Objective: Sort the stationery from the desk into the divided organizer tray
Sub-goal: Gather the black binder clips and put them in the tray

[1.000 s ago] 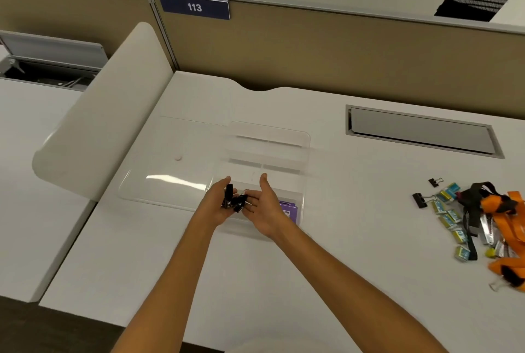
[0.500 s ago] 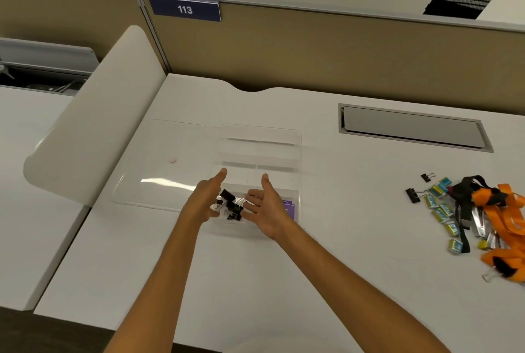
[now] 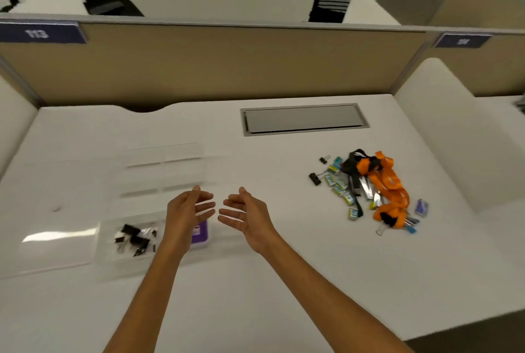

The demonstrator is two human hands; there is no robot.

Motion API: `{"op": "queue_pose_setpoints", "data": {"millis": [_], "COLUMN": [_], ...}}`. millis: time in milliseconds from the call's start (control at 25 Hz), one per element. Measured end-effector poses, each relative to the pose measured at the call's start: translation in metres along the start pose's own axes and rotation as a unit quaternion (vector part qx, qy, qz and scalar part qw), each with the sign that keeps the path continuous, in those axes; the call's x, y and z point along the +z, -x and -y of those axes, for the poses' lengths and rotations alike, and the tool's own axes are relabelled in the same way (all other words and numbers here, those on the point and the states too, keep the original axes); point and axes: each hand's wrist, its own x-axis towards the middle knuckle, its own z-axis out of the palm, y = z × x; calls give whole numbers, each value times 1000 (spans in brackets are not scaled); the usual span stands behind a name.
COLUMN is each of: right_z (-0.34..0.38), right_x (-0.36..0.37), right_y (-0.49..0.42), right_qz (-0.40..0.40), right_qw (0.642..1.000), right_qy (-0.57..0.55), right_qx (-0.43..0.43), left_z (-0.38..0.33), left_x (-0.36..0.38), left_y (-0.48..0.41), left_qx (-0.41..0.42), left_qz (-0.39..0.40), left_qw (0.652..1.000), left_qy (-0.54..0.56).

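Stationery pile: a heap of orange and black fabric lanyards (image 3: 383, 182) with small blue-and-yellow staple boxes (image 3: 339, 186) and a couple of loose black metal binder clips (image 3: 315, 178), sitting on the white desk (image 3: 284, 281) well off to my right

Tray: clear plastic divided organizer tray (image 3: 167, 170), hard to see against the desk, on my left side

Already sorted: a bunch of black binder clips (image 3: 135, 239) in the near compartment, and a flat purple box (image 3: 200, 234) in the one just beside it, partly behind my wrist

Left hand: my left hand (image 3: 189, 214) is empty, fingers spread, hovering over the tray's near right part

Right hand: my right hand (image 3: 245, 214) is empty too, palm facing in, fingers loosely apart, just right of the tray

Step, I reckon: reach across for the next batch

Tip 1: grab one kind at a time, the two stray clips first since their compartment is started

Tip 2: lanyards are tangled over the boxes and clips, so lift them off slowly or stuff gets dragged

Tip 3: watch the see-through dividers when dropping things in
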Motion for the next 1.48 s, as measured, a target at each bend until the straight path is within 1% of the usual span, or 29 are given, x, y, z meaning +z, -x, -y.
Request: {"op": "queue_pose_setpoints", "data": {"millis": [160,400,520,600,680,800,880,1080,1200,1280,1480], "right_z": [23,47,56,60,61,60,58,49,48,48,50], "right_x": [-70,-177,-227,-257,-288,-329,-346,-354,-351,-352,-363], "right_y": [1,4,5,5,5,4,1,-9,-11,-10,-8], "right_qz": [-33,-92,-141,-196,-270,-404,-454,-461,-474,-469,-446], "right_qw": [999,993,987,977,953,881,847,806,788,791,811], "right_qy": [-34,-65,-50,-3,73,188,223,334,353,354,346], "right_qx": [-16,-43,-64,-86,-120,-156,-166,-165,-172,-172,-156], "left_z": [14,40,55,64,73,86,91,97,99,98,90], "left_x": [76,182,225,245,262,278,283,285,285,287,295], "left_y": [4,10,10,7,3,-4,-9,-19,-26,-28,-40], "left_qx": [-5,-28,-40,-43,-41,-22,-6,39,45,51,97], "left_qz": [44,109,127,131,133,126,103,65,56,50,38], "left_qw": [998,994,991,989,988,983,978,966,964,961,945], "left_qy": [36,5,-17,-45,-74,-131,-183,-246,-258,-267,-309]}}
